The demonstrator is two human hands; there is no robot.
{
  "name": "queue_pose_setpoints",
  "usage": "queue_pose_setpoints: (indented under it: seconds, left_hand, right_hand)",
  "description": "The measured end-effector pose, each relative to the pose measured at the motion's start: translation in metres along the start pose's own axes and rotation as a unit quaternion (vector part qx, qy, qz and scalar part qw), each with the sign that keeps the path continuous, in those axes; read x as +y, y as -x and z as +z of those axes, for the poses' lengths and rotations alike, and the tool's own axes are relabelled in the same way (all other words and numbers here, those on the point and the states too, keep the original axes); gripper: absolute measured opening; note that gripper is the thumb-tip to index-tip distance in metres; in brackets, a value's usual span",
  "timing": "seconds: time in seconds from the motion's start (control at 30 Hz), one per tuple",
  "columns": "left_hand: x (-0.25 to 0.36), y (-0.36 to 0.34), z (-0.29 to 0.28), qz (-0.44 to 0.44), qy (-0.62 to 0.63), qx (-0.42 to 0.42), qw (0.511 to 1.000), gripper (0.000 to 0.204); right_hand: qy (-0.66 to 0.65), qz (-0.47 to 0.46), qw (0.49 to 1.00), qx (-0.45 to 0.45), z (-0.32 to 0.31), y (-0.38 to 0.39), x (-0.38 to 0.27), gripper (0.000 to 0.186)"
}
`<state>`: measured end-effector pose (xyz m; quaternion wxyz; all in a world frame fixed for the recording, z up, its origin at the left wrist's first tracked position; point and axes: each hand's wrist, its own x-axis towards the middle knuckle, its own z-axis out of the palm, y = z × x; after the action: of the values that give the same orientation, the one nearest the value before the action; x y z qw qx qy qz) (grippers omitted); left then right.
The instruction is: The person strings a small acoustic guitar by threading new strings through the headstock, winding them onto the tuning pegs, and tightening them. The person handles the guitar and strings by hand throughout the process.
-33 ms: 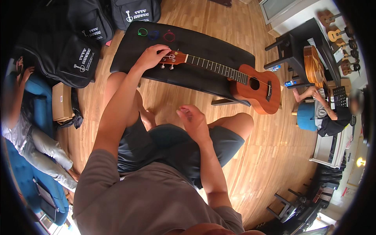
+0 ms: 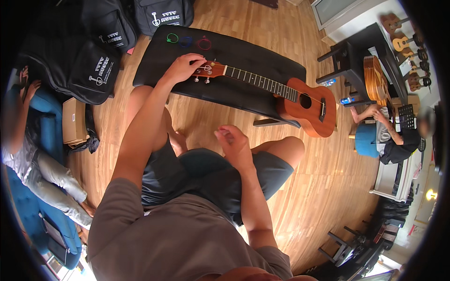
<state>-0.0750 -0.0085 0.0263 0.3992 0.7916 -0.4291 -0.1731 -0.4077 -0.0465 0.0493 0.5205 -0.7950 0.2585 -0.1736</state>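
Observation:
A reddish-brown ukulele (image 2: 313,119) lies aslant across a black padded bench (image 2: 262,58), its body at the right end and its headstock toward the left. At the headstock, my left hand (image 2: 183,69) has its fingers closed at the far-side tuning peg, which they mostly hide. Two tuning pegs (image 2: 202,80) show on the near side. No strings can be made out along the fretboard. Above my lap, my right hand (image 2: 237,147) is held in the air with curled fingers, apart from the ukulele; whatever may be in them is too small to tell.
Coiled strings in green (image 2: 172,38), blue (image 2: 186,42) and pink (image 2: 204,43) lie on the bench's far left. Black instrument bags (image 2: 89,75) and a cardboard box (image 2: 74,122) stand left. One person sits on a blue sofa (image 2: 44,206), another with a guitar (image 2: 375,79) at right.
My right hand has shifted very slightly to the right. The left hand stays at the headstock, and the ukulele and strings keep their places on the bench.

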Motion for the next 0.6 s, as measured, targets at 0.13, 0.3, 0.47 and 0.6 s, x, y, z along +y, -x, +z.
queue_pose_setpoints:
  seconds: [0.13,0.3,0.47,0.6]
  left_hand:
    - [-0.001,-0.001,0.006,0.025,0.015,0.001,1.0,0.03]
    - [0.008,-0.013,0.012,0.004,0.007,0.002,1.0,0.032]
    - [0.005,-0.037,0.016,-0.072,-0.03,-0.004,0.997,0.043]
    - [-0.005,-0.046,0.02,-0.085,-0.052,-0.01,0.995,0.048]
  right_hand:
    - [0.006,0.056,0.998,0.027,-0.006,-0.005,-0.007,0.023]
    - [0.034,0.054,0.997,0.036,0.002,-0.014,-0.007,0.024]
    - [-0.091,0.097,0.991,-0.001,-0.002,-0.047,0.007,0.032]
    - [-0.202,0.196,0.957,-0.067,0.002,-0.098,0.002,0.05]
